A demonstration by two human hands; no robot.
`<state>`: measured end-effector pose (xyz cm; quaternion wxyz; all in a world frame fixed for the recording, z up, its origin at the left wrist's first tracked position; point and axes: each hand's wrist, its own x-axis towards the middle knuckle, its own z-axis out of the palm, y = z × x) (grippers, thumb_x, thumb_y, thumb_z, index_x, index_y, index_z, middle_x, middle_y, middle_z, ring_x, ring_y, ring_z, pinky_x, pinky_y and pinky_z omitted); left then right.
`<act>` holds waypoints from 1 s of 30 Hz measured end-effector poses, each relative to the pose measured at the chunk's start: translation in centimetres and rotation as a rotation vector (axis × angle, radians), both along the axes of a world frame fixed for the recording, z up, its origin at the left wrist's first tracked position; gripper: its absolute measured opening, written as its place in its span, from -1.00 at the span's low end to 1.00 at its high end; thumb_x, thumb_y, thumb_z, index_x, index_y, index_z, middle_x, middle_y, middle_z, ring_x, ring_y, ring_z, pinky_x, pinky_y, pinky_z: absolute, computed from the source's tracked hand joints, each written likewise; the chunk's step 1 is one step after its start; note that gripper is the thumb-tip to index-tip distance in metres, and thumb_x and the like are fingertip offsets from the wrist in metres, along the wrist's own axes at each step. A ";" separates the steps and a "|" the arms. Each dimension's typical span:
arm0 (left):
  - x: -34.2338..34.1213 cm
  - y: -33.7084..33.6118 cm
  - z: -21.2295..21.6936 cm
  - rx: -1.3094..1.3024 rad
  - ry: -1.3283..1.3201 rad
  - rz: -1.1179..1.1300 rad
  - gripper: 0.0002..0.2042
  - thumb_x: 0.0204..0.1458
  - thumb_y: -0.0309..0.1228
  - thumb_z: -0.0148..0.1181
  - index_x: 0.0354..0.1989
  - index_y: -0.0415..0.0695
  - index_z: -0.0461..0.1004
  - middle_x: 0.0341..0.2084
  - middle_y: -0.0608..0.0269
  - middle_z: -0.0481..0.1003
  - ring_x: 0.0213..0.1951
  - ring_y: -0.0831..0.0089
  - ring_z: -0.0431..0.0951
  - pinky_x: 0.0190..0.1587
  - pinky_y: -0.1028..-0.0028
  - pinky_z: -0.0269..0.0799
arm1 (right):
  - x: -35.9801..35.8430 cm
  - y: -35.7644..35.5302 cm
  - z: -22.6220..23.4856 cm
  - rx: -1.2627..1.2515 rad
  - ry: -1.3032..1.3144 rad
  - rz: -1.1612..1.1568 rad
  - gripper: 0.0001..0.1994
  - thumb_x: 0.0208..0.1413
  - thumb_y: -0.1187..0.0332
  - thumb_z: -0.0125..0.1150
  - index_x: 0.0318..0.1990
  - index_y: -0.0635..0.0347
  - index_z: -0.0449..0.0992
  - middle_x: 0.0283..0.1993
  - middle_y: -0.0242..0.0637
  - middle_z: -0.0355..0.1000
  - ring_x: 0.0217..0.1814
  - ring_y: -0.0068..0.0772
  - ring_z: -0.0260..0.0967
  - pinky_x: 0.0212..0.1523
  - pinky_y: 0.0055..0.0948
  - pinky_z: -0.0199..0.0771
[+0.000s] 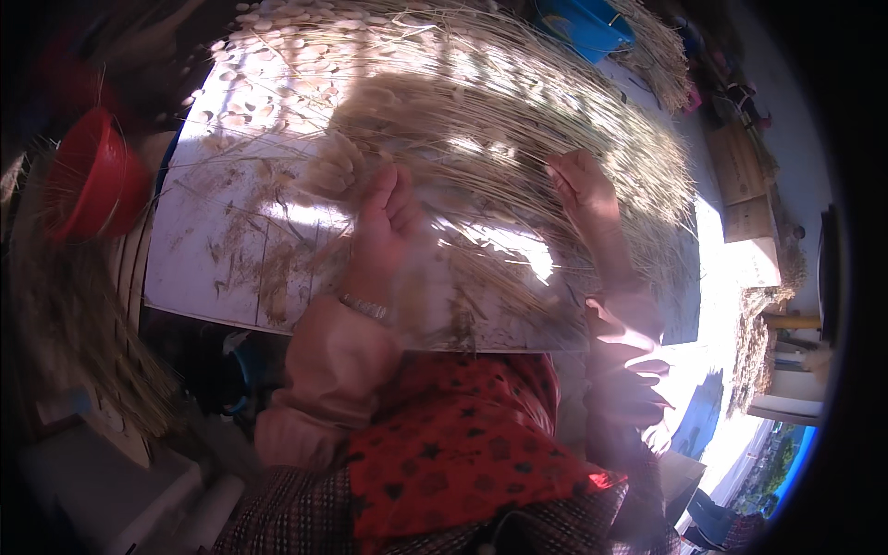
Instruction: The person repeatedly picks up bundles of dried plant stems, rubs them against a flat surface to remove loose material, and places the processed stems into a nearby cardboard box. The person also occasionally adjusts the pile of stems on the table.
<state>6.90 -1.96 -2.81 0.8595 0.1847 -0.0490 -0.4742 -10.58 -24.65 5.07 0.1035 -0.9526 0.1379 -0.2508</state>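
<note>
A small bunch of fluffy grass heads (335, 168) is lying above the middle of the white table (208, 180), its heads pointing left. The left hand (390, 205) is curling into a loose fist just right of these heads, apparently gripping their stems; blur is softening the fingers. Its wrist, wearing a bracelet (363, 305), is rising almost straight up from a bunched pink sleeve (333, 356). The right hand (586, 190) is standing well apart, over the stalk ends, thumb and fingertips pressing together; I cannot tell what they are pinching. Its forearm is slanting up and leftward. Beyond both hands, a broad pile of dried stalks (518, 88) is spreading across the table. A red basin (134, 180) is sitting left.
</note>
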 end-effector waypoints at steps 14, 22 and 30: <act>-1.1 -0.5 0.2 -0.150 -0.106 0.126 -0.66 0.06 -0.05 0.24 -0.18 -0.03 0.44 -0.63 0.55 0.09 -0.61 0.69 0.03 -0.59 0.64 -0.06 | -2.7 9.0 -1.2 0.349 0.178 0.080 -0.87 0.15 0.51 0.19 -0.14 0.21 0.55 -0.34 -0.43 0.38 -0.38 -0.59 0.32 -0.39 -0.57 0.34; -0.2 -0.4 0.1 -0.003 -0.068 0.058 -0.59 0.27 0.02 -0.14 -0.43 -0.06 0.32 -0.75 0.50 0.02 -0.66 0.70 0.01 -0.63 0.63 -0.08 | -2.6 9.6 0.5 0.604 0.355 0.025 -0.79 0.21 0.27 0.12 -0.11 0.14 0.53 -0.27 -0.15 0.43 -0.34 -0.19 0.43 -0.29 -0.27 0.45; -0.6 -0.8 0.6 0.105 0.029 0.072 -0.59 0.28 0.02 -0.18 -0.46 -0.04 0.30 -0.77 0.51 0.01 -0.70 0.66 -0.01 -0.68 0.61 -0.09 | 3.3 1.0 -2.8 0.041 -0.016 0.019 -0.79 0.05 0.28 0.26 -0.15 0.07 0.54 -0.25 -0.26 0.48 -0.21 -0.22 0.46 -0.18 -0.31 0.47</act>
